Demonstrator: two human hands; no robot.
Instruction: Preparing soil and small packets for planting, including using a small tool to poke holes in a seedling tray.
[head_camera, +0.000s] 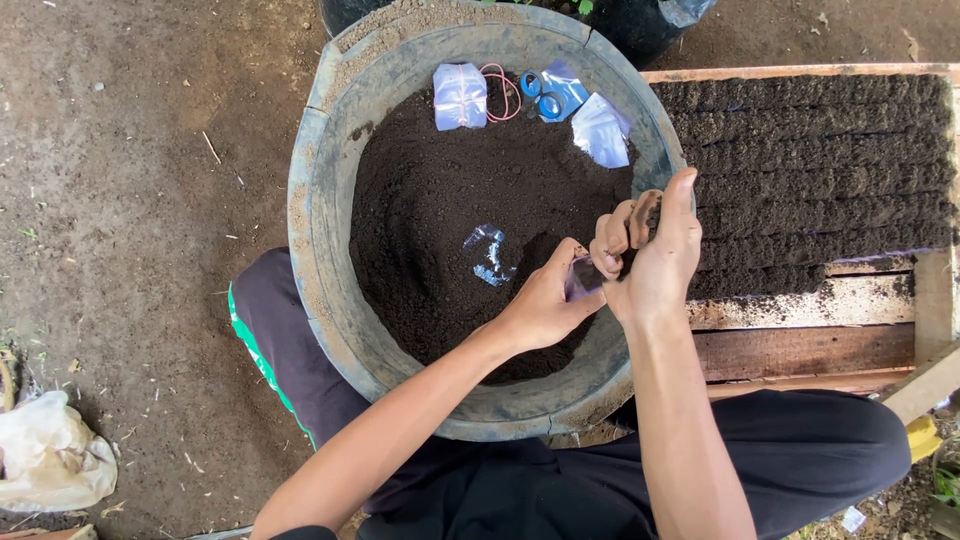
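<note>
My left hand (545, 305) pinches open a small clear bag (581, 277); my right hand (650, 255), cupped around soil, hovers above. Filled rows (810, 170) fill most of the right tray (800, 350); its near strip looks bare.

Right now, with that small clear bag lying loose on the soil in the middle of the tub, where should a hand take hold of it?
Probably by its raised upper edge, pinched from above. The small clear bag lies crumpled and flat on the loose soil, apart from both hands, so there is little to get under; a top pinch avoids scooping dirt. The tub wall blocks a low side approach.
</note>
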